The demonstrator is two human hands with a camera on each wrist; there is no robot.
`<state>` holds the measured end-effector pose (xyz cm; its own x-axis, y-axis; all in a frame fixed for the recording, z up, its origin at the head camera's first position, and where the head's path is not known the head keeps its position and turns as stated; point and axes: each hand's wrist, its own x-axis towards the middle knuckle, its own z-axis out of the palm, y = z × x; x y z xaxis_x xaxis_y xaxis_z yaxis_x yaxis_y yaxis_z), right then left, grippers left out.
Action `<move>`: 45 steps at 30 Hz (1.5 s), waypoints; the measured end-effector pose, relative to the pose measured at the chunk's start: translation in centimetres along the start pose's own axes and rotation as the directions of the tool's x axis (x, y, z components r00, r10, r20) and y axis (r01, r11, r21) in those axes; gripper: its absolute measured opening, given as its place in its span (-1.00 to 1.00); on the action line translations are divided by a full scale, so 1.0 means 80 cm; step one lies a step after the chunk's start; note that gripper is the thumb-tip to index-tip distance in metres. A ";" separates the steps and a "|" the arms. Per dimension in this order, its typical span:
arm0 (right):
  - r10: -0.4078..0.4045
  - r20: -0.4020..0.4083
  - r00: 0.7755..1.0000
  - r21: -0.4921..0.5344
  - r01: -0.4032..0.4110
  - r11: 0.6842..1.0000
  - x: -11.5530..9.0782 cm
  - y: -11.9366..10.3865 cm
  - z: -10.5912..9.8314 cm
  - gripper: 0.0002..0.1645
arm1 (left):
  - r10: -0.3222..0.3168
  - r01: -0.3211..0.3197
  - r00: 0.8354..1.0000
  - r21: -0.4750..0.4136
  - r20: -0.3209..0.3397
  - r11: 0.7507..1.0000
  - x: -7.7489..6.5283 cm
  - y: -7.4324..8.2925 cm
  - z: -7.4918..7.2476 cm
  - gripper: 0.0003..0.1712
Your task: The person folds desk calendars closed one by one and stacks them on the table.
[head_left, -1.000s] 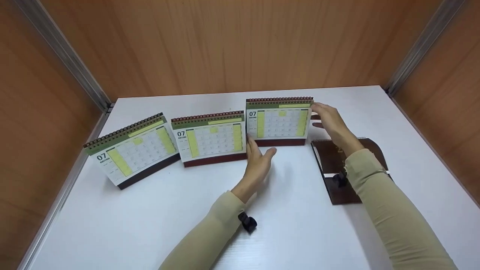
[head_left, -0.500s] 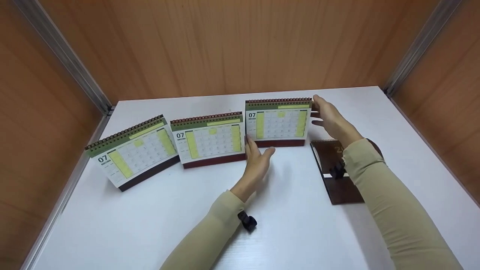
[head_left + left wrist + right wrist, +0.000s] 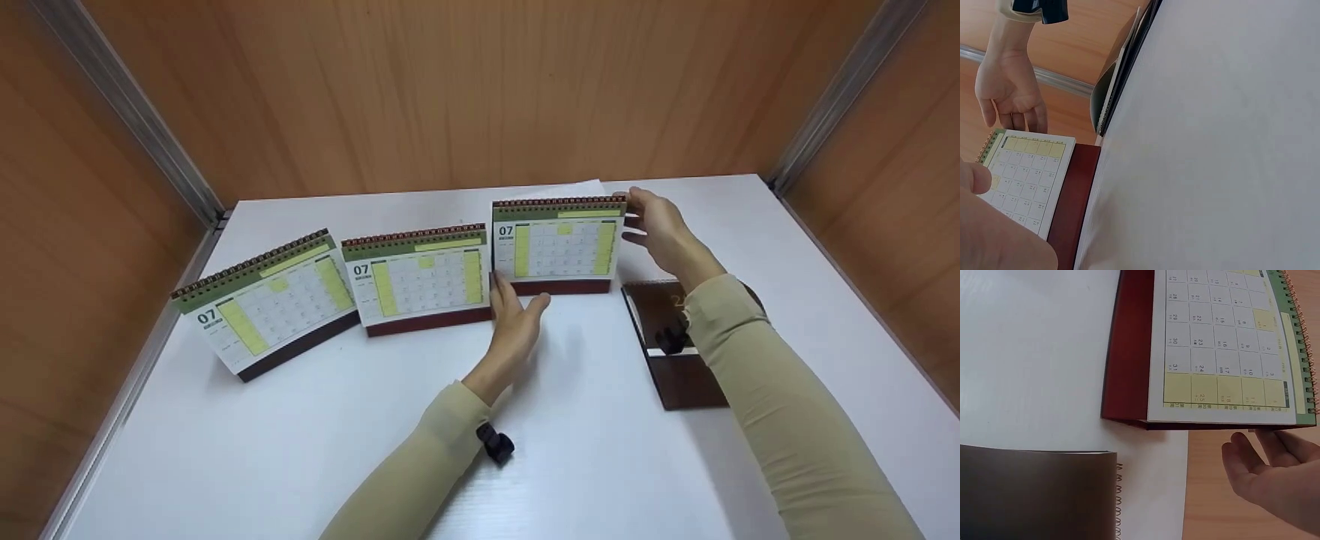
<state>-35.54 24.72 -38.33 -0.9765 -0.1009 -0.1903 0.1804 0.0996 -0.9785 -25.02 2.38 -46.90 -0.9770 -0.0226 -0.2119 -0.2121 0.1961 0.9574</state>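
Observation:
Three spiral desk calendars showing 07 stand in a row in the head view. The right calendar (image 3: 559, 246) has a dark red base, and so does the middle calendar (image 3: 426, 281); the left calendar (image 3: 266, 300) has a darker base and is turned. My left hand (image 3: 512, 334) reaches between the middle and right ones, its straight fingers against the right calendar's left edge, thumb apart. My right hand (image 3: 660, 229) is at the right calendar's upper right corner, fingers partly behind it; in the right wrist view these loosely bent fingers (image 3: 1241, 464) hold nothing visible. A white sheet (image 3: 585, 187) shows behind the calendar's top.
A dark brown spiral notebook (image 3: 686, 382) with a white band lies on the white table (image 3: 300, 457), partly beneath my right forearm. Wooden panels (image 3: 480, 90) with metal corner rails enclose the table at the back and both sides.
The white sheet has come into sight behind the right calendar's top. My right hand has risen slightly along that calendar's right edge. My left hand and the other calendars stay put.

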 end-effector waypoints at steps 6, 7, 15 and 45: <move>-0.033 -0.003 0.999 -0.022 0.033 0.999 0.000 -0.007 0.002 -0.27 | -0.001 0.001 1.000 -0.003 -0.004 1.000 -0.001 0.000 -0.001 0.14; -0.038 -0.003 0.999 -0.021 0.038 0.999 -0.001 -0.008 0.002 -0.28 | -0.001 0.001 1.000 -0.004 -0.003 1.000 -0.002 0.000 -0.001 0.14; -0.063 -0.019 0.998 0.030 0.063 0.998 -0.003 -0.016 0.001 -0.31 | 0.007 -0.007 1.000 -0.006 0.008 1.000 -0.004 0.000 -0.002 0.14; -0.160 -0.052 0.986 -0.003 0.160 0.987 -0.014 -0.030 0.001 -0.31 | 0.029 -0.029 1.000 0.004 -0.007 1.000 -0.002 -0.003 -0.001 0.11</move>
<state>-34.90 24.55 -35.75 -0.9976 -0.0638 -0.0270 0.0216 0.0849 -0.9962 -24.85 2.24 -47.05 -0.9828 -0.0237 -0.1830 -0.1840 0.2001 0.9623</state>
